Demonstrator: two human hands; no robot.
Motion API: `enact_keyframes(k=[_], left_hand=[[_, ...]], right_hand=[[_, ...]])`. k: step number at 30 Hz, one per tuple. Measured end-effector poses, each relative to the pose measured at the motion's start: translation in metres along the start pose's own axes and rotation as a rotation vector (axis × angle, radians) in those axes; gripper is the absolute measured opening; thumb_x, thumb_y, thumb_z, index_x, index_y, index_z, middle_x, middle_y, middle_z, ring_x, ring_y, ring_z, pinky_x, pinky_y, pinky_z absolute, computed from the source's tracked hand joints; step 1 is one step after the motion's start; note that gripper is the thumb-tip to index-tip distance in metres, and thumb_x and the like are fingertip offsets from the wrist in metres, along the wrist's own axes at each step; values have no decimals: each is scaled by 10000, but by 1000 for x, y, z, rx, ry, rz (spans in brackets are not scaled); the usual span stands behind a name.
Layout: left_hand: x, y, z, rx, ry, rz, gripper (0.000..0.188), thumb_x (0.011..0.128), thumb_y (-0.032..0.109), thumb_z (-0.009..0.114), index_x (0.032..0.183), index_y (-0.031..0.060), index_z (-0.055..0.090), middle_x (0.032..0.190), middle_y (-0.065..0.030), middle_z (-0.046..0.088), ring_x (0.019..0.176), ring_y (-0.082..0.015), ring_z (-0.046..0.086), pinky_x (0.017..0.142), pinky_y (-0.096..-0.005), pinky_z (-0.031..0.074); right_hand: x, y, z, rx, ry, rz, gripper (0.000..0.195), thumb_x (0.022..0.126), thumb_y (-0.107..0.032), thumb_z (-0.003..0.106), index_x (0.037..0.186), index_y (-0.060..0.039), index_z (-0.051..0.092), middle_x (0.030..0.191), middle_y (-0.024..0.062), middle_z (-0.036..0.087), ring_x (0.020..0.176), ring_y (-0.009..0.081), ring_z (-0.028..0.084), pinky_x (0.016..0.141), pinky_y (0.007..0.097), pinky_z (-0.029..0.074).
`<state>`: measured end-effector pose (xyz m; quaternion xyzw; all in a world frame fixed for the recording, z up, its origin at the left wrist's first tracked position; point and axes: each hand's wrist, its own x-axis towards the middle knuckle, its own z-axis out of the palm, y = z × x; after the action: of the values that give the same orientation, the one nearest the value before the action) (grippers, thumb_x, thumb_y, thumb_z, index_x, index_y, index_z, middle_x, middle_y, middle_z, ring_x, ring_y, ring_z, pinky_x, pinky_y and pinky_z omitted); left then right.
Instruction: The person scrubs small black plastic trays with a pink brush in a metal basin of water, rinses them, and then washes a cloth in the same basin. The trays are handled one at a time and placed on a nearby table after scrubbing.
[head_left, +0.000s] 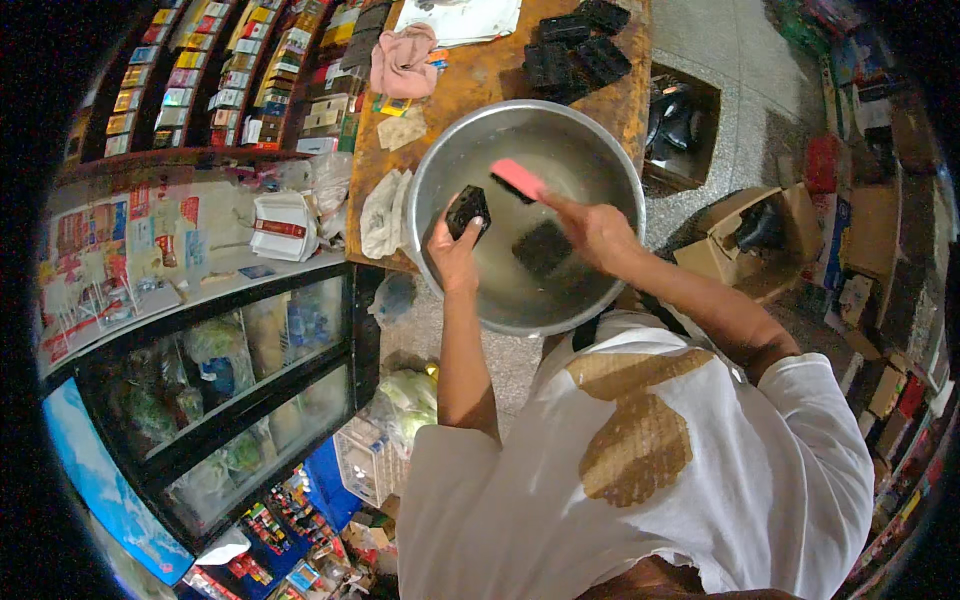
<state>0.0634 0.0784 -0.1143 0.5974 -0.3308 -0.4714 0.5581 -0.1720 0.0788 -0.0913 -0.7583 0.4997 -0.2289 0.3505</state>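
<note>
A large round metal basin (525, 300) with cloudy water stands at the wooden table's near end. Over its left part my left hand (456, 255) grips a small black block-like object (469, 212), whose exact kind I cannot tell. My right hand (600, 229) holds a pink-backed brush (517, 178) with dark bristles, slightly blurred, to the right of that object and apart from it. Another dark, squarish object (541, 247) lies in the water beside my right hand. Several similar black objects (574, 56) are piled on the table beyond the basin.
On the wooden table (472, 75) lie a pink cloth (405, 60), a whitish cloth (385, 214) and papers (457, 19). A glass-fronted cooler (247, 360) stands left, below shelves of small packs (195, 75). Open cardboard boxes (720, 262) sit on the floor to the right.
</note>
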Motion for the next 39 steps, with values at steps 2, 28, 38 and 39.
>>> enact_keyframes(k=[2, 28, 38, 39], left_hand=[[0, -4, 3, 119, -19, 48, 410, 781, -65, 673, 1186, -25, 619, 1054, -48, 661, 938, -124, 607, 871, -277, 485], [-7, -1, 10, 471, -7, 383, 356, 723, 39, 783, 1068, 69, 702, 1048, -85, 667, 999, -231, 601, 903, -360, 478], [4, -9, -5, 488, -94, 165, 354, 726, -26, 746, 1067, 50, 695, 1059, -81, 683, 945, -252, 628, 896, -365, 491], [1, -4, -4, 407, -100, 61, 350, 728, -51, 727, 1063, 47, 694, 1043, -80, 686, 921, -260, 635, 888, -369, 496]], right_hand=[[1, -23, 6, 5, 48, -86, 696, 766, 11, 594, 1412, -208, 457, 711, 177, 607, 598, 351, 602, 550, 441, 476], [26, 8, 22, -72, -99, 135, 421, 911, -128, 534, 1330, -173, 548, 786, 229, 649, 688, 442, 610, 664, 501, 508], [17, 26, 30, -100, 6, -24, 525, 877, -130, 558, 1382, -244, 476, 692, 203, 634, 604, 381, 636, 530, 486, 498], [11, 11, 19, -46, -5, -64, 535, 873, -152, 549, 1392, -247, 460, 710, 195, 644, 621, 373, 648, 545, 498, 504]])
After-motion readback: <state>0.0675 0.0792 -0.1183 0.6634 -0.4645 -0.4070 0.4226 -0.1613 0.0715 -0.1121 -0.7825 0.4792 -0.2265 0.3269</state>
